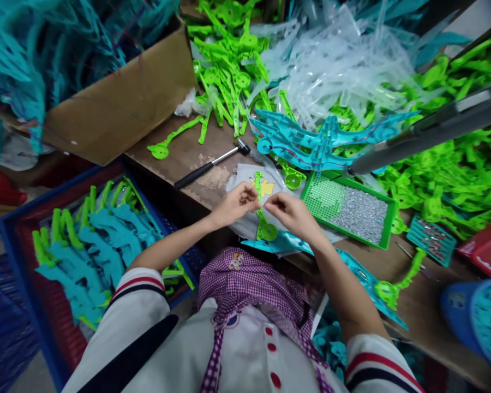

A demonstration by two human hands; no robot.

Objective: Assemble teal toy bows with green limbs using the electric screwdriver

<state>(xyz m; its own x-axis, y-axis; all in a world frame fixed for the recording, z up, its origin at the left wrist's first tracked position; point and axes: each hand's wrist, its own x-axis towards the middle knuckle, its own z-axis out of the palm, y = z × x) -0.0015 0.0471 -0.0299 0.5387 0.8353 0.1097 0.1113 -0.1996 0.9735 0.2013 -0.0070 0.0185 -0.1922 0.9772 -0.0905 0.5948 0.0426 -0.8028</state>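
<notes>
A slim bright green plastic part (265, 230) with a round end lies on a grey cloth (245, 176) that has a yellow printed figure. My left hand (241, 204) is closed in a pinch over the left side of this part. From the right, my right hand (289, 212) pinches close beside it, fingertips nearly meeting the left ones. Whatever is between the fingers is too small to make out. Near my right forearm, a long turquoise plastic piece (352, 267) lies along the bench edge, partly hidden by the arm.
A hammer (208, 166) lies left of the cloth. To the right stands a green tray (387, 229) of small metal pieces, then a small teal tray (431, 240). Green and clear plastic parts (352, 60) pile behind. A cardboard box (126, 103) and blue crate (28, 284) stand left.
</notes>
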